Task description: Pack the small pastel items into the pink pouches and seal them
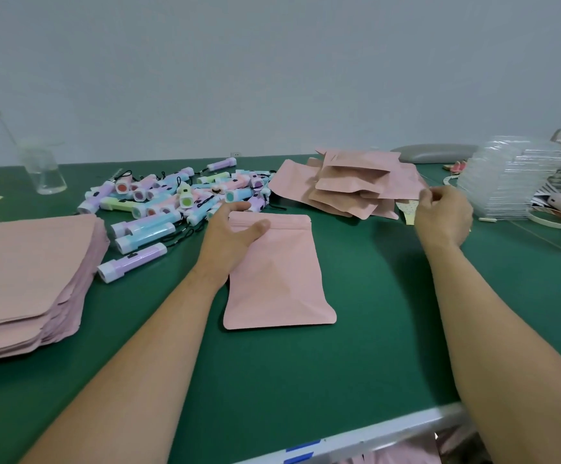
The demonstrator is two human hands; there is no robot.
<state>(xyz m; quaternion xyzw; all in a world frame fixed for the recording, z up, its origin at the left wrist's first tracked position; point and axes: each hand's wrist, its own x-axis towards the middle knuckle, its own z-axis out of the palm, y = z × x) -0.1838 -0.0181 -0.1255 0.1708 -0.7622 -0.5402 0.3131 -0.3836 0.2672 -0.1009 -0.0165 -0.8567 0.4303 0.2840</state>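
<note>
My left grip [235,229] pinches the top edge of a pink pouch [279,279] — thumb on its front, fingers behind — and the pouch lies flat on the green counter [373,329], stretching from that grip toward me. The pastel items [172,199] lie heaped just beyond it. My right grip [443,216] curls beside the piled pouches [356,185]; whether it holds anything I cannot tell.

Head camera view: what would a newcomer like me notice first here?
The heap of small pastel items at the back of the green table, left of centre, draws the eye first. In the middle, the left hand grips a pink pouch by its top, with a tall stack of pouches at the left edge.
</note>
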